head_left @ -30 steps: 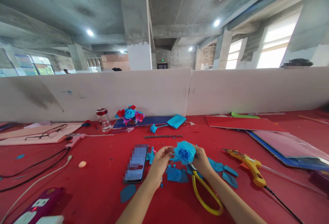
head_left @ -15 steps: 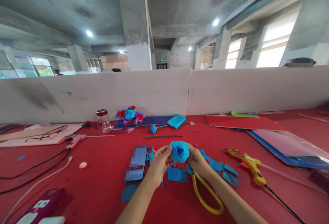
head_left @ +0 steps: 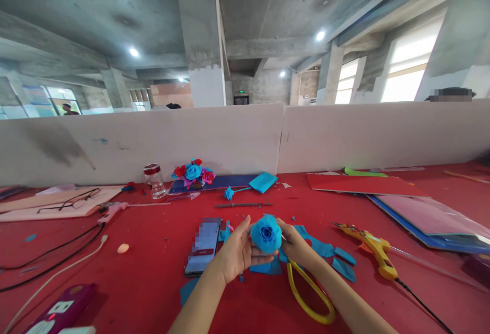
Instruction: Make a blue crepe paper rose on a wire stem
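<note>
A blue paper rose (head_left: 265,233) is held just above the red table (head_left: 145,267), its spiral centre turned towards me. My left hand (head_left: 236,252) cups it from the left and below, thumb up along its side. From the right, my right hand (head_left: 294,243) grips its edge with closed fingers. Yellow-handled scissors (head_left: 308,293) lie under my right wrist. Several blue paper scraps (head_left: 325,249) are scattered around both hands.
A phone (head_left: 203,245) lies left of my left hand. A yellow glue gun (head_left: 373,250) with its cord is at the right. Behind are a thin rod (head_left: 243,205), a bunch of paper roses (head_left: 193,172), a glass jar (head_left: 153,179), glasses (head_left: 71,198), coloured sheets (head_left: 363,184), a power strip (head_left: 57,311).
The rose has shifted a little left and lower. My left hand has gone from pinching its left edge to cupping it from beneath; my right hand stays on it.
</note>
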A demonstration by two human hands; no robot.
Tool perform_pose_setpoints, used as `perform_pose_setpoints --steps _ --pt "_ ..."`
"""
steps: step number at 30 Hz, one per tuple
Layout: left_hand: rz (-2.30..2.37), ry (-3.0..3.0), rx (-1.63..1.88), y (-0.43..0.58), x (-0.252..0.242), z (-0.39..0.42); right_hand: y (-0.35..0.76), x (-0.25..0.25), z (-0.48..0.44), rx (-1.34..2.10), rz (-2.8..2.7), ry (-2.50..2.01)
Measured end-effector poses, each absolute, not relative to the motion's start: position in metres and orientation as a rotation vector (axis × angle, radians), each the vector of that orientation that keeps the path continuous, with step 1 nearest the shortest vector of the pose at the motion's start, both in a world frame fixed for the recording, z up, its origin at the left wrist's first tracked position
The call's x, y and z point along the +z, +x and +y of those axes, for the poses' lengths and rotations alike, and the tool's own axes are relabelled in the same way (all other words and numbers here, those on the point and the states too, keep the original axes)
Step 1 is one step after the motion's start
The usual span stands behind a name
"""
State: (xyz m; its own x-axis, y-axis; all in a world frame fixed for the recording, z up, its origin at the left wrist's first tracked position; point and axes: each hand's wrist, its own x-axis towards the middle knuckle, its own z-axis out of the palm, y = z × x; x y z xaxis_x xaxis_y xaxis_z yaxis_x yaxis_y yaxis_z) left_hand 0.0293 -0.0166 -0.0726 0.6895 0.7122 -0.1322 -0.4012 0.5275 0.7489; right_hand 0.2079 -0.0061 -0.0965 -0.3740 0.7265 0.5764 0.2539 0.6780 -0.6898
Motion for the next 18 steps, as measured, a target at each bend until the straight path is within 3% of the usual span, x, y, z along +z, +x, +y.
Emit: perform_pose_setpoints --steps 18 --pt "0.470 0.897 0.535 0.0198 -0.0780 -0.0148 0.2044 -0.0943 -0.0121 0.638 -2.095 -0.771"
